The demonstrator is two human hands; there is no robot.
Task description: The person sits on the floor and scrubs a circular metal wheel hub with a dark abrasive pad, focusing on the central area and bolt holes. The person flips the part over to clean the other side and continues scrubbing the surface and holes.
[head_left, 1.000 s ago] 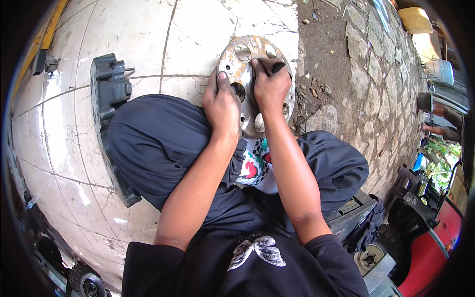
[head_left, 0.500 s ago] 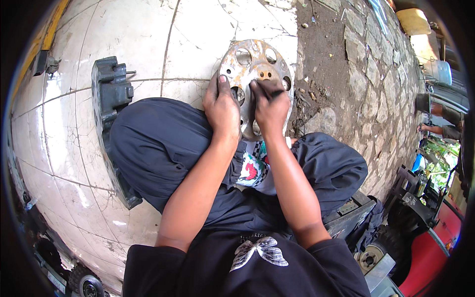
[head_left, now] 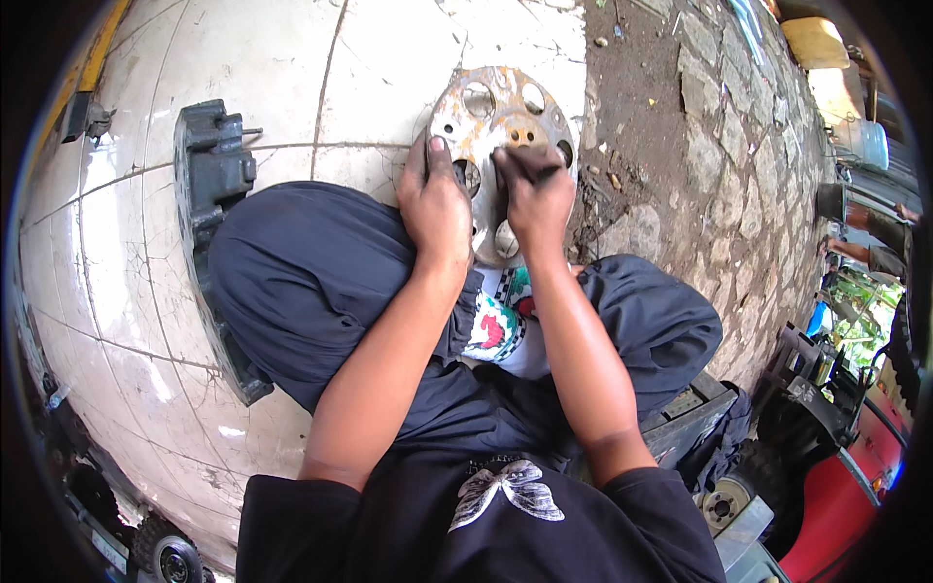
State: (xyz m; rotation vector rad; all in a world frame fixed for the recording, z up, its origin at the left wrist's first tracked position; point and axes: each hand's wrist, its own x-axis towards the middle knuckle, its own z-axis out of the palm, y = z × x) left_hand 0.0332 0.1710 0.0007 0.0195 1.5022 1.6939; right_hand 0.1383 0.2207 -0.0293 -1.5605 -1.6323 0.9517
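A round metal disc [head_left: 505, 99] with several large holes and rusty patches stands out in front of my knees. Along its left side my left hand [head_left: 434, 206] grips the rim, thumb lying on the face. My right hand [head_left: 537, 199] is closed, its blackened fingers curled against the middle of the disc, just below two small holes in a rusty spot. Whatever those fingers may hold is hidden. Both hands are smudged dark. Patterned white, red and green cloth [head_left: 494, 325] shows between my legs, under the disc.
A dark cast metal part [head_left: 219, 165] with a protruding stud lies on the white tiles [head_left: 243, 78] by my left knee. Dirt and stone paving [head_left: 719, 185] run along the right. A grey box [head_left: 685, 418], wheels and a red panel [head_left: 850, 486] stand lower right; another person's arm [head_left: 850, 250] shows far right.
The disc and both hands sit slightly higher in the picture. My right hand has turned a little, its fingers still against the disc. The left hand keeps its grip.
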